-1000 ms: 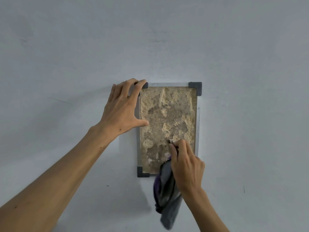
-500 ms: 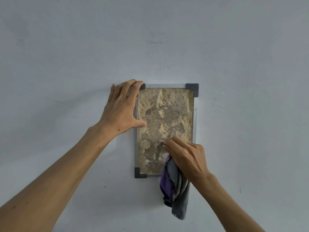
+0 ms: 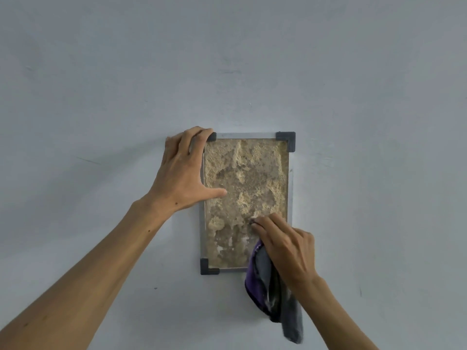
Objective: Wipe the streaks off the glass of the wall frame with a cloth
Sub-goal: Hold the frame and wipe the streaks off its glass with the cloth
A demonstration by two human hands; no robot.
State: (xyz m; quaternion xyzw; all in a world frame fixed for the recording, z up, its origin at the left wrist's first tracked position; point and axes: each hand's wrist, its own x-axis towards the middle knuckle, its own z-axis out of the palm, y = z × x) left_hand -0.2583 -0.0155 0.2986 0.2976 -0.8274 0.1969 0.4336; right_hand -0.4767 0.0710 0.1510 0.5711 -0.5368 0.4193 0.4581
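Both hands work at a small wall frame seen from the head camera. Left hand is spread flat, grasping nothing: its fingers curl over the frame's top-left corner and left edge, and the thumb lies out across the glass about a third of the way down. Right hand is closed around a cloth, with the fingertips pressed to the glass in the lower right part of the pane. Most of the cloth, grey with a purple side, hangs bunched below the palm and trails down past the frame's bottom edge, covering the bottom-right corner.

Hanging upright on a pale grey-blue wall, the frame is a narrow rectangle with thin grey rails and dark corner pieces; three corners can be made out, top-right, bottom-left and a sliver of the top-left beside the left fingers. Behind the glass sits a rough, sandy beige filling, blotchy with darker patches. Whether streaks lie on the pane cannot be told apart from that mottling. Both forearms reach up from the lower corners of the view.
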